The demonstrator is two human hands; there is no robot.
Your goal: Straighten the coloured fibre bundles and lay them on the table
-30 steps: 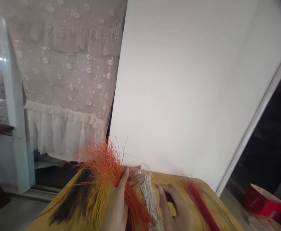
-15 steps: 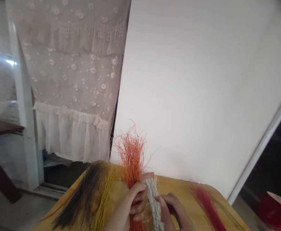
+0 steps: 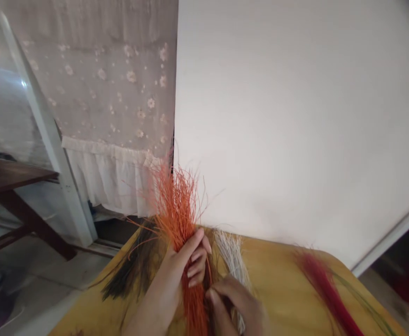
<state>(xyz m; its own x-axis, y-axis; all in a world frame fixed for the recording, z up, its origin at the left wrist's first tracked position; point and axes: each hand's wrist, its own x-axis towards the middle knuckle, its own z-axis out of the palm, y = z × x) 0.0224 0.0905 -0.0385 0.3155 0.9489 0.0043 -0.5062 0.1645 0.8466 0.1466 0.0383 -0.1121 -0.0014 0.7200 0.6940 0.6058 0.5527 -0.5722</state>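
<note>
My left hand (image 3: 171, 266) is shut around a bundle of thin orange fibres (image 3: 176, 210), whose frayed tips stand upward. My right hand (image 3: 235, 305) is curled low beside the bundle's lower part, and its fingers touch the orange strands or lie very close to them. Whether it grips any is hidden. Just above it is a bundle of pale white fibres (image 3: 230, 252). Left of my left hand lies a sheaf of black fibres (image 3: 130, 275), and to the right lies a sheaf of red fibres (image 3: 325, 289) with a few green strands.
All of this is on a yellow wooden table (image 3: 281, 261) with a rounded corner. A white board (image 3: 277, 116) stands behind it beside a lace curtain (image 3: 113, 102). A dark wooden table (image 3: 11, 179) stands at far left, above a tiled floor. Something red blurs at the right edge.
The view has turned, shifting the scene. My right hand has moved down and left towards the orange bundle, and my left hand still grips that bundle.
</note>
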